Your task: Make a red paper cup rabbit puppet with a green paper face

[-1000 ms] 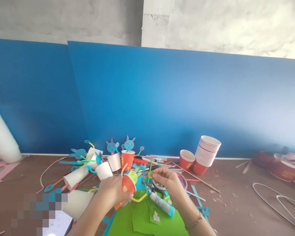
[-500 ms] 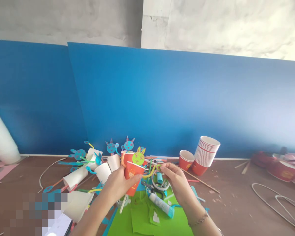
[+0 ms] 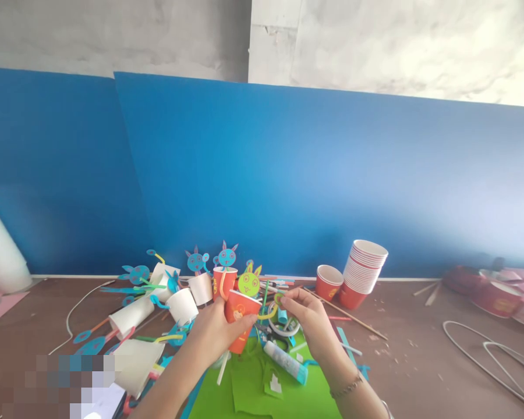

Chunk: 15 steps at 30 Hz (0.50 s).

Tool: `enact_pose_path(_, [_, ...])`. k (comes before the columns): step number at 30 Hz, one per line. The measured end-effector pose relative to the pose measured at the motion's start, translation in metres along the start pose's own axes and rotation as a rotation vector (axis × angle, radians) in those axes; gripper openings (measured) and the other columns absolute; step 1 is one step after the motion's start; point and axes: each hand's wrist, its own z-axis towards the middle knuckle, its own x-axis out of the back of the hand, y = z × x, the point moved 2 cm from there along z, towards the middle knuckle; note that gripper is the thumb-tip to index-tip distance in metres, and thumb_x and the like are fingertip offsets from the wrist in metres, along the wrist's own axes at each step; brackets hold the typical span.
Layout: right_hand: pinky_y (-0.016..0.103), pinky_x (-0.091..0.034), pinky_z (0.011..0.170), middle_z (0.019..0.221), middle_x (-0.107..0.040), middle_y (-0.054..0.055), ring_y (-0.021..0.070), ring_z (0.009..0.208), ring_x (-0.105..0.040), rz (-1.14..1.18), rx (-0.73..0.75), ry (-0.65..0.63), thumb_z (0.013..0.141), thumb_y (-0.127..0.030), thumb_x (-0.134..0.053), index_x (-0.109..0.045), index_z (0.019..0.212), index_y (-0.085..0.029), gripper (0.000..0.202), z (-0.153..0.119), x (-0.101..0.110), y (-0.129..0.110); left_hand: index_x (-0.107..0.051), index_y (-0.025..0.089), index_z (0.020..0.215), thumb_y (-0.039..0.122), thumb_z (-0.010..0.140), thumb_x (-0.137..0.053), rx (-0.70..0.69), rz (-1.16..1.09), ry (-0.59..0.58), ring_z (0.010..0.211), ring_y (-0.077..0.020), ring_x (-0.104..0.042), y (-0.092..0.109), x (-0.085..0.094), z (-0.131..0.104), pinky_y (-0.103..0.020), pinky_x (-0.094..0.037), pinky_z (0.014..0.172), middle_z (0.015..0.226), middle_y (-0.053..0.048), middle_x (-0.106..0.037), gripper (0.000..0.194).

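Note:
My left hand (image 3: 216,326) is wrapped round a red paper cup (image 3: 241,311), tilted slightly. A yellow-green paper rabbit head (image 3: 249,283) rises above the cup's rim. A white stick pokes out beneath the cup, and a bent yellow straw (image 3: 268,314) juts from its right side. At the straw's end, my right hand (image 3: 303,311) pinches a small round green paper piece (image 3: 279,298) between thumb and fingertips. Below both hands lie a glue tube (image 3: 285,362) with a turquoise cap, a roll of tape (image 3: 283,330) and green paper (image 3: 248,384).
Several paper-cup figures with blue rabbit heads (image 3: 227,257) crowd the left and back. A single red cup (image 3: 329,282) stands beside a tall cup stack (image 3: 363,273). A thin wooden stick (image 3: 353,317) and a white cable (image 3: 471,361) lie at right.
My left hand and the cup have moved slightly down and to the right. My right hand, still pinching the green piece, has shifted a little left. The whole view has drifted slightly.

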Motion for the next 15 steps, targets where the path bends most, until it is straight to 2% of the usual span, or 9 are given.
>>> enact_pose_path(3, [0.027,-0.038,0.058,0.061,-0.061,0.000,0.0168,0.060,-0.055,0.031,-0.002,-0.003,0.054,-0.037,-0.079,-0.057,0.064,-0.019,0.031,0.0003,0.0001,0.0013,-0.059,0.016,0.109,0.059,0.071,-0.056,0.006,0.009,-0.004,0.092,-0.0291,-0.067,0.0008,-0.0002,0.0000,-0.028,-0.046,0.071,0.098,-0.013,-0.072,0.057])
enact_pose_path(7, [0.028,-0.040,0.060,0.064,-0.064,-0.002,0.0183,0.063,-0.059,0.136,0.001,-0.058,0.056,-0.033,-0.080,-0.052,0.084,-0.021,0.042,0.0020,0.0003,0.0051,-0.060,0.016,0.107,0.059,0.071,-0.057,0.025,0.013,-0.002,0.091,-0.0292,-0.067,0.0010,-0.0009,-0.0004,-0.028,-0.047,0.070,0.097,-0.013,-0.072,0.057])
enact_pose_path(12, [0.028,-0.041,0.059,0.060,-0.061,-0.004,0.0187,0.062,-0.061,0.153,0.027,-0.078,0.055,-0.031,-0.082,-0.050,0.086,-0.021,0.045,0.0030,0.0035,0.0048,-0.060,0.016,0.106,0.059,0.070,-0.058,0.034,0.008,0.017,0.092,-0.0292,-0.067,0.0023,-0.0033,-0.0010,-0.028,-0.046,0.072,0.098,-0.014,-0.072,0.056])
enact_pose_path(15, [0.029,-0.044,0.063,0.070,-0.066,0.000,0.0206,0.071,-0.064,0.138,0.005,-0.104,0.056,-0.034,-0.082,-0.056,0.091,-0.019,0.046,0.0031,0.0061,0.0023,-0.059,0.016,0.108,0.057,0.071,-0.058,0.040,0.009,0.030,0.092,-0.0290,-0.067,0.0023,-0.0055,-0.0003,-0.028,-0.046,0.072,0.098,-0.014,-0.072,0.056])
